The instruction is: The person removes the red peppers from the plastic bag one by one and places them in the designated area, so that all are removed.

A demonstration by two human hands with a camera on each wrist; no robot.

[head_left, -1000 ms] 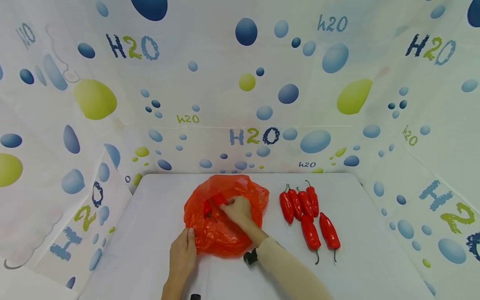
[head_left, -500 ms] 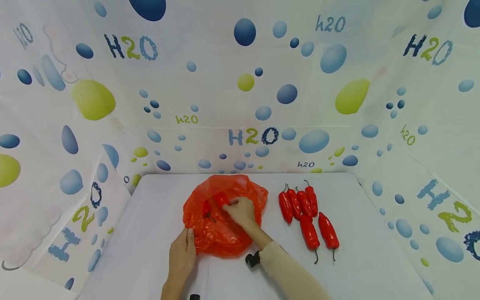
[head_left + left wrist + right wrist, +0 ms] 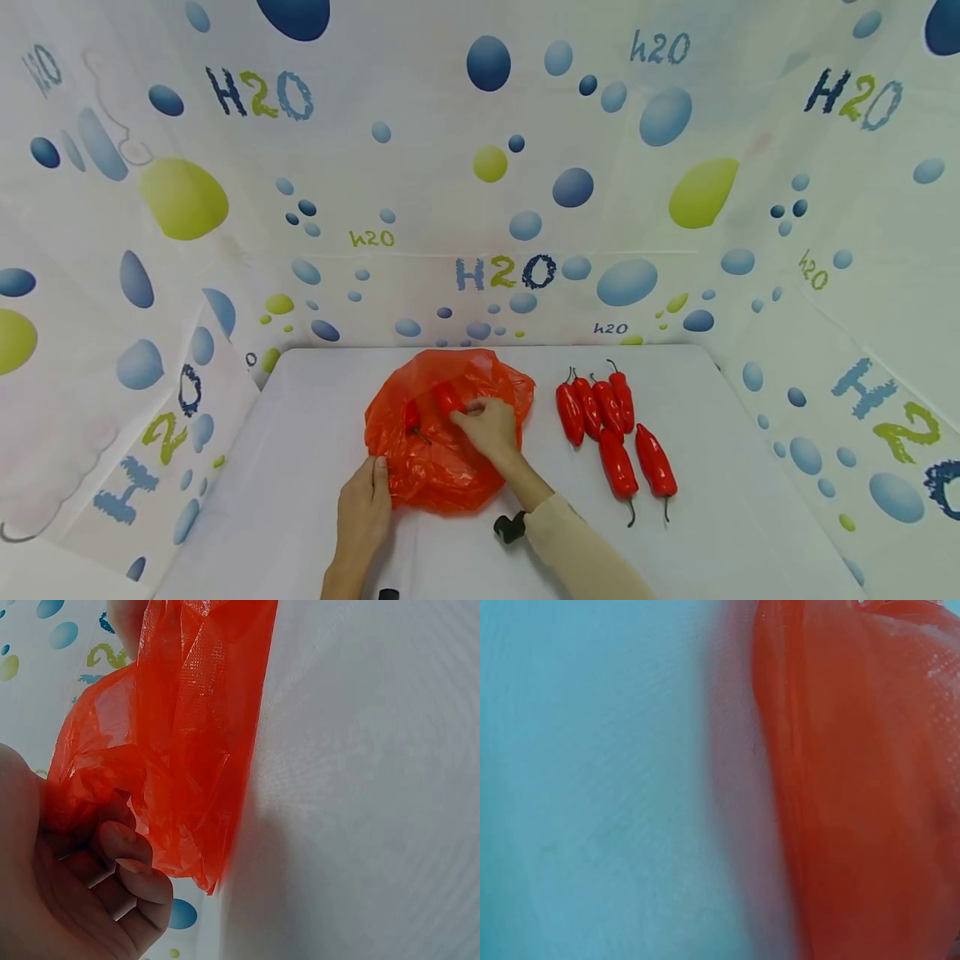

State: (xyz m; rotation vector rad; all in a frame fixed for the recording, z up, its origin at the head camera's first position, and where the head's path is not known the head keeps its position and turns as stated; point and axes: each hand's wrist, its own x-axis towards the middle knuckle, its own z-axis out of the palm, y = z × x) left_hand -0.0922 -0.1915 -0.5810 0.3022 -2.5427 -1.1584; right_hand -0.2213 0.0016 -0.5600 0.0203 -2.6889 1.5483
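Note:
An orange-red plastic bag (image 3: 450,487) lies with its mouth facing me in the head view. My left hand (image 3: 363,502) grips the bag's near left edge; in the left wrist view its curled fingers (image 3: 142,881) have the thin film bunched in them. Inside the mouth, my right hand (image 3: 491,429) pinches the near end of a red pepper (image 3: 447,398). Another red pepper (image 3: 411,415), its stem toward me, lies to the left within the bag. From the right wrist, only the bag's side (image 3: 855,787) and white surface show, with the right hand out of sight.
Right of the bag, several red peppers (image 3: 618,467) lie grouped on the white table (image 3: 720,533). A patterned curtain (image 3: 420,167) stands behind and at both sides. The black wrist camera (image 3: 510,527) sits under the right forearm.
My right hand has shifted a little to the right inside the bag, and the pinched pepper has come slightly the same way. My left hand keeps its hold on the bag's edge.

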